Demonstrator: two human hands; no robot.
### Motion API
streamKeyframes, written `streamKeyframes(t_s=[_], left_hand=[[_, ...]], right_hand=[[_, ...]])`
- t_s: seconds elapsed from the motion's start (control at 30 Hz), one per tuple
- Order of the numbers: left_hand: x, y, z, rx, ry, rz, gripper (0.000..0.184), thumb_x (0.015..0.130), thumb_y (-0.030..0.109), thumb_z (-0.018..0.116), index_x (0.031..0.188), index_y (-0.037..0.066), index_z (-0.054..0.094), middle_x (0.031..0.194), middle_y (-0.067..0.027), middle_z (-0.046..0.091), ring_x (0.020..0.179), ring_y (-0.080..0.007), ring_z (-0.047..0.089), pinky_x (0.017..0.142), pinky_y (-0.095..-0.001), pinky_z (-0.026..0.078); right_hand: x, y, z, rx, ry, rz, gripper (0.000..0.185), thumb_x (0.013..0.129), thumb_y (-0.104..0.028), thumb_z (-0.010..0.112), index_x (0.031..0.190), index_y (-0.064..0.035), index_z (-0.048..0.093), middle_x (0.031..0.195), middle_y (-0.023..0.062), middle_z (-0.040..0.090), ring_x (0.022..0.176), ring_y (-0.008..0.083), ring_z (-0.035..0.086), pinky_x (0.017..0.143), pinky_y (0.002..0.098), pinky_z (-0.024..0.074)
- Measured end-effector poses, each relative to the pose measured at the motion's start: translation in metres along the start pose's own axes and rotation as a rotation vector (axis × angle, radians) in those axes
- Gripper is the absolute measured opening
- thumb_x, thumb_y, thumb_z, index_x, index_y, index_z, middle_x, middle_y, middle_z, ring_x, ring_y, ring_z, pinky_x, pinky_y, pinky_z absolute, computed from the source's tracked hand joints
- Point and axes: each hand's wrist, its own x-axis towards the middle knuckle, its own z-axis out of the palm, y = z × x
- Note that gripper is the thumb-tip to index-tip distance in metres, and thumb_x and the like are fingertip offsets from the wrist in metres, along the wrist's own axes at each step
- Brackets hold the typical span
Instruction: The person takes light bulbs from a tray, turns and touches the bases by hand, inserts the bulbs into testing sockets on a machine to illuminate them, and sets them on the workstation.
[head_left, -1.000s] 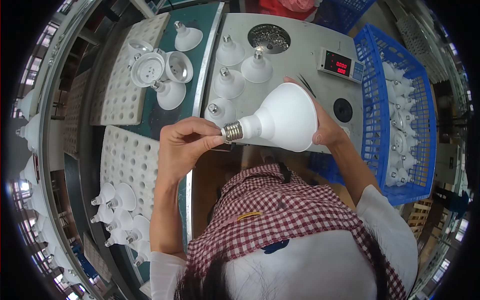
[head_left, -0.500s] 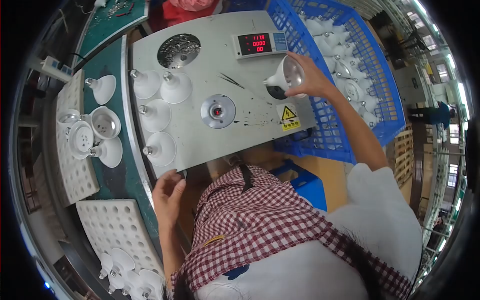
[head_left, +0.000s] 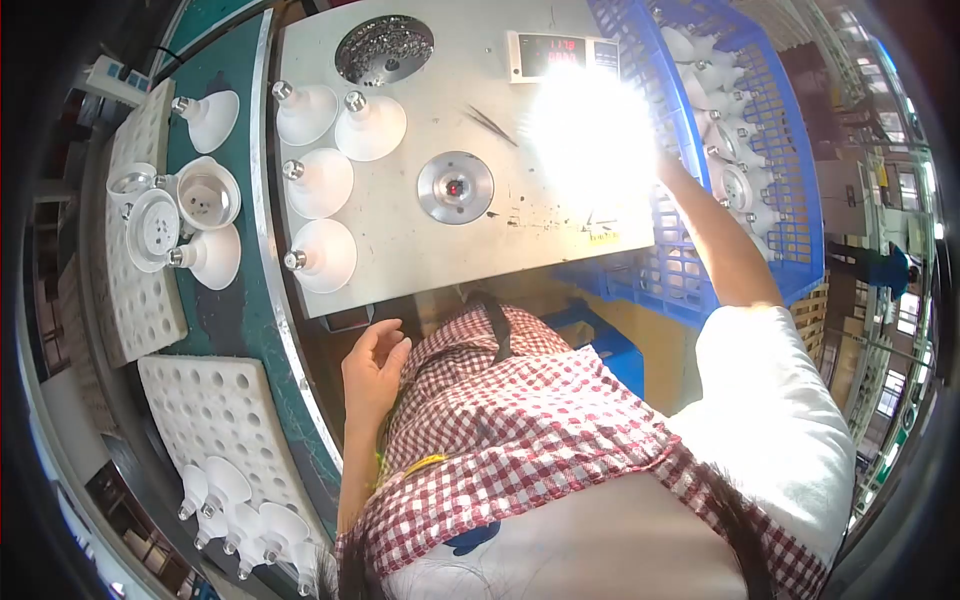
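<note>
Intense white glare (head_left: 590, 130) covers the right part of the grey worktop (head_left: 400, 235). My right forearm reaches into it, and only the wrist side of my right hand (head_left: 672, 172) shows; its fingers and anything in them are hidden. Below the worktop's front edge is my left hand (head_left: 375, 362), empty, with its fingers loosely bent and apart from the thumb. Several white bulbs (head_left: 322, 184) with metal screw bases stand at the worktop's left side. Left of the glare, a round metal disc (head_left: 455, 187) with a red centre is set in the top.
A meter (head_left: 555, 57) with red digits stands at the back. At right, a blue basket (head_left: 805, 215) holds many bulbs. On the left are a green bench (head_left: 250, 330), white foam trays with holes (head_left: 205, 395) and more bulbs. A dish of small metal parts (head_left: 385, 50) is at the back.
A bulb in my right hand has given way to white glare that hides it and the fingers. Earlier both hands held that bulb; my left hand let go and dropped lower. The view has shifted.
</note>
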Motion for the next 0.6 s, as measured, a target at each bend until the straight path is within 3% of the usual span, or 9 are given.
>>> streamKeyframes(t_s=[0.33,0.47,0.53,0.6], left_hand=[[0.005,0.008,0.015,0.057,-0.03,0.06,0.027,0.075,0.012,0.061,0.099,0.003,0.057,0.087,-0.0105,0.061,0.079,-0.0159,0.059,0.07,-0.0268,0.046],[0.002,0.004,0.007,0.075,0.022,0.164,0.026,0.075,0.009,0.06,0.099,0.0,0.056,0.087,-0.0109,0.061,0.08,-0.0168,0.06,0.07,-0.0274,0.046],[0.0,-0.007,0.002,-0.034,0.036,0.076,0.025,0.076,0.008,0.06,0.1,0.0,0.056,0.087,-0.0115,0.061,0.08,-0.0163,0.06,0.071,-0.0267,0.046],[-0.003,-0.005,-0.002,-0.018,0.045,0.062,0.025,0.076,0.006,0.059,0.1,0.0,0.056,0.086,-0.012,0.061,0.08,-0.0159,0.059,0.071,-0.0263,0.047]], right_hand=[[0.007,0.018,0.005,-0.012,-0.007,-0.045,0.101,0.044,-0.036,0.076,0.13,-0.0196,0.026,0.128,0.0229,0.026,0.116,0.0447,0.026,0.091,0.0467,0.0341],[-0.009,-0.03,-0.03,-0.147,-0.034,-0.01,0.102,0.043,-0.036,0.077,0.13,-0.0196,0.026,0.128,0.0229,0.027,0.119,0.0433,0.024,0.093,0.0478,0.0312],[-0.021,-0.063,-0.038,-0.032,0.053,-0.269,0.101,0.045,-0.032,0.078,0.131,-0.0225,0.025,0.131,0.0226,0.024,0.118,0.0414,0.027,0.097,0.0468,0.0277],[-0.024,-0.101,-0.023,0.028,0.062,-0.39,0.103,0.044,-0.032,0.078,0.131,-0.0212,0.025,0.13,0.024,0.023,0.118,0.044,0.025,0.095,0.0484,0.0292]])
